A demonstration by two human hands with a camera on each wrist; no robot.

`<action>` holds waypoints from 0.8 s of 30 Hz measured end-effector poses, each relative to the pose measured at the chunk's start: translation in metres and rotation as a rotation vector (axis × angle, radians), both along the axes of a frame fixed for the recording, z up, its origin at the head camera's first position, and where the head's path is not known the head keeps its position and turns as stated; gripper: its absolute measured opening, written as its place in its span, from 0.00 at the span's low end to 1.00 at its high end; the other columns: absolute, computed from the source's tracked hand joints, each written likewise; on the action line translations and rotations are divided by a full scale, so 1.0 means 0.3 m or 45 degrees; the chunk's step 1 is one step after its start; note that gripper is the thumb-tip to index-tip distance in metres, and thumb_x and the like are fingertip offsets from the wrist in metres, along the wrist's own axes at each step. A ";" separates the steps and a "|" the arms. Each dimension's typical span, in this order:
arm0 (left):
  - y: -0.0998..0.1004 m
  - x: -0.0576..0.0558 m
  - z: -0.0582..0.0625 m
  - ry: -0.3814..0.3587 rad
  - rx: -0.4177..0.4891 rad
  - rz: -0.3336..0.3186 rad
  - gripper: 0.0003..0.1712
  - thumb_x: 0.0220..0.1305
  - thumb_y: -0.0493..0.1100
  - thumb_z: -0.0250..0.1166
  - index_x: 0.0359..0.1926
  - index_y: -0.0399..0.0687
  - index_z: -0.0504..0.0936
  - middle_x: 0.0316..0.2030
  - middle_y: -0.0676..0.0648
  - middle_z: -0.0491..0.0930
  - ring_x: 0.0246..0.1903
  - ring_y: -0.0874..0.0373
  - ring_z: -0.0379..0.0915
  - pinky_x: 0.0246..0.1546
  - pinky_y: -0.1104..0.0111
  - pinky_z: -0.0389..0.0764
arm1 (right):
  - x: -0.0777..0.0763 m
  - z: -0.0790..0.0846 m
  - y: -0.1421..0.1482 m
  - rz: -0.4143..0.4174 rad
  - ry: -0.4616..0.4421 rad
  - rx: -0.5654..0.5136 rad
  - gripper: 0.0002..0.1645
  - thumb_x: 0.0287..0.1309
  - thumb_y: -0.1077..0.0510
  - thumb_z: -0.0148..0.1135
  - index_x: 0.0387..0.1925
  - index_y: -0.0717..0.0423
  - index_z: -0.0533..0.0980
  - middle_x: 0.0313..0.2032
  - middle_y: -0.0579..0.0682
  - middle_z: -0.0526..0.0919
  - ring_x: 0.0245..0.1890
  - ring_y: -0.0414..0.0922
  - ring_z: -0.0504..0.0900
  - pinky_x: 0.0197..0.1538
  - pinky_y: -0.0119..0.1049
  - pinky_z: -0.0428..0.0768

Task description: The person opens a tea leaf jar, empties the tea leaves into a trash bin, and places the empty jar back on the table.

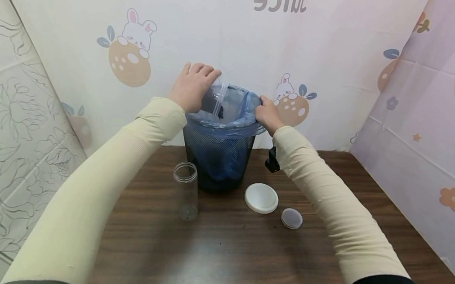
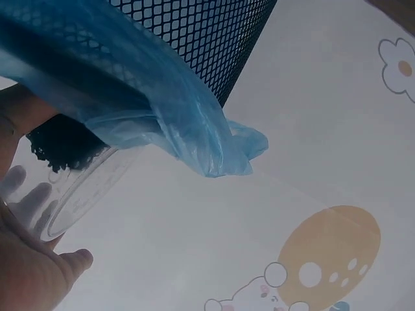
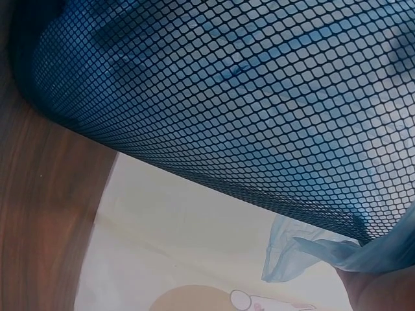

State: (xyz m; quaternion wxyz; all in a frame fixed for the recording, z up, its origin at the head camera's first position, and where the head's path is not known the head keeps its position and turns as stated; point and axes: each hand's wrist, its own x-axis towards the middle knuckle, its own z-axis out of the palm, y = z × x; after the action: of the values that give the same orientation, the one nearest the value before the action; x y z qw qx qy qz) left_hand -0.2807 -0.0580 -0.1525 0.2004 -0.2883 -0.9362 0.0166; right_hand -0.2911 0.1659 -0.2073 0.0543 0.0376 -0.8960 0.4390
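My left hand [image 1: 195, 87] grips a clear plastic jar [image 1: 222, 97] at the left rim of a trash bin. The jar is tipped on its side, its mouth turned right over the bin's opening. Dark clumpy bits [image 2: 65, 142] show inside it in the left wrist view, and some hang at its mouth in the head view. The black mesh trash bin [image 1: 219, 159] is lined with a blue plastic bag [image 1: 250, 108] folded over the rim. At the right side of that rim, my right hand [image 1: 269, 115] holds the edge with the bag over it.
An uncovered clear jar [image 1: 186, 195] stands upright in front of the bin. Right of it lie a white lid [image 1: 261, 199] and a smaller translucent lid [image 1: 291, 218]. A small black object [image 1: 273, 160] is partly behind my right sleeve. Printed cloth walls surround the brown table [image 1: 201, 257].
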 end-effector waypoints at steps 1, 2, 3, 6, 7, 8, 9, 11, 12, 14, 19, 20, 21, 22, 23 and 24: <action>0.001 0.002 0.000 0.000 -0.005 0.001 0.45 0.49 0.24 0.61 0.70 0.43 0.58 0.65 0.39 0.62 0.67 0.41 0.50 0.67 0.47 0.44 | 0.000 0.000 0.000 -0.001 0.000 -0.002 0.38 0.59 0.68 0.33 0.73 0.62 0.47 0.72 0.58 0.49 0.72 0.50 0.45 0.70 0.37 0.47; 0.001 0.004 0.000 0.000 -0.010 0.004 0.45 0.49 0.24 0.61 0.70 0.43 0.58 0.65 0.39 0.61 0.67 0.41 0.50 0.67 0.47 0.44 | -0.001 0.000 0.000 -0.001 0.001 -0.002 0.38 0.59 0.68 0.32 0.73 0.62 0.46 0.72 0.58 0.48 0.72 0.50 0.45 0.70 0.37 0.47; 0.002 0.005 -0.001 0.002 -0.011 0.006 0.45 0.49 0.24 0.60 0.70 0.43 0.58 0.65 0.39 0.61 0.67 0.42 0.50 0.67 0.47 0.44 | -0.002 -0.001 0.000 0.000 0.000 -0.002 0.38 0.59 0.68 0.32 0.73 0.62 0.46 0.72 0.58 0.48 0.72 0.50 0.45 0.70 0.37 0.47; 0.003 0.008 -0.001 0.013 -0.013 0.005 0.44 0.49 0.23 0.60 0.69 0.42 0.59 0.65 0.39 0.62 0.66 0.42 0.51 0.67 0.47 0.45 | -0.003 -0.002 0.001 -0.002 -0.004 0.000 0.38 0.59 0.68 0.32 0.73 0.62 0.46 0.73 0.57 0.48 0.72 0.50 0.44 0.70 0.36 0.46; 0.003 0.009 -0.001 0.015 -0.013 0.003 0.44 0.49 0.23 0.59 0.69 0.42 0.59 0.65 0.39 0.62 0.66 0.42 0.51 0.67 0.47 0.45 | -0.003 -0.002 0.001 -0.002 -0.005 0.004 0.38 0.60 0.67 0.32 0.73 0.62 0.46 0.73 0.57 0.48 0.72 0.50 0.44 0.70 0.37 0.46; 0.004 0.008 -0.001 0.016 -0.014 0.003 0.44 0.49 0.23 0.59 0.69 0.42 0.59 0.65 0.39 0.62 0.66 0.42 0.51 0.67 0.47 0.45 | -0.003 -0.002 0.001 -0.002 -0.007 0.007 0.37 0.60 0.67 0.32 0.73 0.62 0.46 0.73 0.57 0.47 0.72 0.50 0.44 0.70 0.37 0.46; 0.004 0.007 -0.001 0.016 -0.017 0.002 0.43 0.50 0.23 0.59 0.69 0.42 0.59 0.65 0.39 0.62 0.66 0.42 0.51 0.67 0.47 0.45 | -0.002 -0.001 0.001 -0.004 -0.009 0.010 0.37 0.60 0.67 0.32 0.73 0.62 0.46 0.73 0.57 0.47 0.72 0.50 0.44 0.70 0.37 0.46; 0.006 0.006 -0.002 0.009 -0.025 0.006 0.43 0.51 0.22 0.58 0.70 0.42 0.58 0.65 0.39 0.61 0.67 0.41 0.51 0.67 0.47 0.44 | 0.000 -0.001 0.001 -0.005 -0.014 0.014 0.37 0.61 0.67 0.32 0.73 0.61 0.46 0.73 0.57 0.47 0.72 0.50 0.44 0.70 0.38 0.46; 0.007 0.004 -0.002 0.008 -0.031 0.007 0.43 0.51 0.22 0.57 0.70 0.43 0.58 0.66 0.39 0.61 0.67 0.41 0.50 0.67 0.47 0.44 | 0.001 0.000 0.001 -0.004 -0.017 0.015 0.37 0.61 0.67 0.32 0.73 0.61 0.46 0.73 0.57 0.47 0.72 0.50 0.44 0.70 0.38 0.47; 0.008 0.001 -0.003 0.002 -0.043 0.013 0.44 0.51 0.22 0.57 0.70 0.43 0.57 0.66 0.39 0.61 0.67 0.41 0.50 0.67 0.47 0.43 | 0.004 0.000 0.000 -0.001 -0.023 0.011 0.37 0.61 0.67 0.31 0.73 0.61 0.45 0.73 0.57 0.47 0.72 0.50 0.44 0.70 0.38 0.47; 0.010 -0.002 -0.005 0.008 -0.061 0.010 0.45 0.50 0.22 0.58 0.70 0.43 0.57 0.66 0.39 0.61 0.67 0.41 0.50 0.67 0.46 0.43 | 0.007 0.000 0.001 0.006 -0.023 0.010 0.37 0.61 0.68 0.31 0.73 0.61 0.45 0.73 0.57 0.47 0.72 0.50 0.44 0.70 0.38 0.47; 0.010 -0.002 -0.006 0.014 -0.064 0.007 0.44 0.50 0.22 0.57 0.70 0.43 0.57 0.66 0.39 0.61 0.67 0.41 0.50 0.67 0.46 0.44 | 0.007 0.000 0.002 0.008 -0.023 0.012 0.37 0.61 0.67 0.31 0.73 0.61 0.45 0.73 0.57 0.47 0.72 0.50 0.44 0.70 0.38 0.47; 0.011 -0.001 -0.005 0.021 -0.067 0.004 0.44 0.50 0.22 0.57 0.70 0.43 0.58 0.65 0.39 0.61 0.66 0.41 0.50 0.67 0.46 0.44 | 0.007 0.000 0.001 0.008 -0.024 0.012 0.37 0.61 0.67 0.31 0.73 0.61 0.45 0.73 0.57 0.47 0.72 0.50 0.44 0.70 0.38 0.47; 0.010 0.000 -0.005 0.028 -0.071 0.002 0.43 0.51 0.22 0.57 0.69 0.43 0.58 0.65 0.39 0.62 0.66 0.41 0.51 0.67 0.46 0.44 | 0.007 0.000 0.001 0.008 -0.023 0.013 0.37 0.61 0.67 0.31 0.73 0.61 0.45 0.73 0.57 0.47 0.72 0.50 0.44 0.70 0.38 0.47; 0.011 -0.001 -0.005 0.034 -0.073 0.000 0.42 0.52 0.22 0.57 0.69 0.43 0.58 0.65 0.39 0.62 0.66 0.41 0.51 0.67 0.46 0.45 | 0.008 0.001 0.001 0.010 -0.025 0.014 0.37 0.61 0.67 0.31 0.73 0.61 0.45 0.73 0.57 0.47 0.72 0.50 0.44 0.70 0.39 0.47; 0.011 0.001 -0.004 0.040 -0.074 -0.002 0.41 0.53 0.23 0.57 0.69 0.43 0.58 0.65 0.39 0.62 0.66 0.41 0.51 0.67 0.46 0.45 | 0.008 0.001 0.001 0.009 -0.026 0.015 0.37 0.61 0.67 0.31 0.73 0.61 0.45 0.73 0.57 0.47 0.72 0.50 0.44 0.70 0.38 0.47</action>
State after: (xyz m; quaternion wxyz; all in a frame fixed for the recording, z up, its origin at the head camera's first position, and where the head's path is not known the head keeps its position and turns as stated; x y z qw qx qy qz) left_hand -0.2806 -0.0548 -0.1537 0.2066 -0.2945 -0.9318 0.0482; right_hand -0.2887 0.1661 -0.2069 0.0434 0.0366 -0.8989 0.4344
